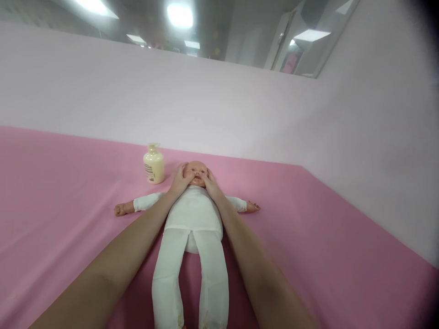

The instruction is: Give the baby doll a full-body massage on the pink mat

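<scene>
A baby doll (194, 210) with a white cloth body lies on its back, arms spread out to the sides and legs toward me. My left hand (180, 181) cups one side of the doll's head (197, 165), its thumb on the cheek beside the mouth. On the opposite side, my right hand (211, 183) holds the head the same way, thumb also near the mouth. Most of my fingers are hidden around the sides of the head. The doll's feet are mostly cut off at the bottom of the view.
A pale yellow pump bottle (154, 165) stands to the left of the doll's head. Pink covering (308, 237) lies under everything, wrinkled at the left. A white wall (206, 105) rises behind, with a reflective glass panel (212, 27) above it; another wall (384, 137) stands at the right.
</scene>
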Available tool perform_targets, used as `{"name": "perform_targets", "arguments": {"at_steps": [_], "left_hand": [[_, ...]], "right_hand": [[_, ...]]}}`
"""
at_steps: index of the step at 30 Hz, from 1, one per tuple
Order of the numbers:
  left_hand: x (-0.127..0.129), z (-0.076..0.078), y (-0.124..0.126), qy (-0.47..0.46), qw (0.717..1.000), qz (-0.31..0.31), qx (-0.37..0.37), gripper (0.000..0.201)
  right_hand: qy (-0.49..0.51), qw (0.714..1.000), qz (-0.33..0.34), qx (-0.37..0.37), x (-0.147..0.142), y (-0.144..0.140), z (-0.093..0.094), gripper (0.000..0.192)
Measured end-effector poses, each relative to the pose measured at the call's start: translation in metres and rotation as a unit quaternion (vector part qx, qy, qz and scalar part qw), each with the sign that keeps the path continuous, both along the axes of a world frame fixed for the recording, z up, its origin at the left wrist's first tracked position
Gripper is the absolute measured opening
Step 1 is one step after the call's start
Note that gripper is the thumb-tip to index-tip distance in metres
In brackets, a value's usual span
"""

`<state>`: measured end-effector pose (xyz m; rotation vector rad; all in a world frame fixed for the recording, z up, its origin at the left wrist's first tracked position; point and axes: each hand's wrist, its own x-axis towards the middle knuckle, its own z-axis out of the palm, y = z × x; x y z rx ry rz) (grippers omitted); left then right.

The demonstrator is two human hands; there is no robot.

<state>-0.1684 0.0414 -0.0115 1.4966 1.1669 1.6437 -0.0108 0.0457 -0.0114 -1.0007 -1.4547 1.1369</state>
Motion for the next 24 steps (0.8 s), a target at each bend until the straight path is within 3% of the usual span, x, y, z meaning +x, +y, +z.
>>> {"name": "perform_targets", "arguments": {"at_steps": [5,16,24], "left_hand": [[0.002,0.004,-0.004,0.048,0.998,0.04,0.031,0.05],[0.0,0.002,-0.004,0.071,0.996,0.039,0.026,0.055],[-0.002,-0.003,0.002,0.065,0.998,0.018,0.018,0.058]], "right_hand": [[0.005,1.0,-0.012,-0.005,-0.001,-0.001,0.002,0.073],[0.018,1.0,-0.01,-0.001,-0.002,-0.013,0.013,0.08],[-0.013,1.0,-0.02,-0.007,-0.002,-0.01,0.011,0.079]]}}
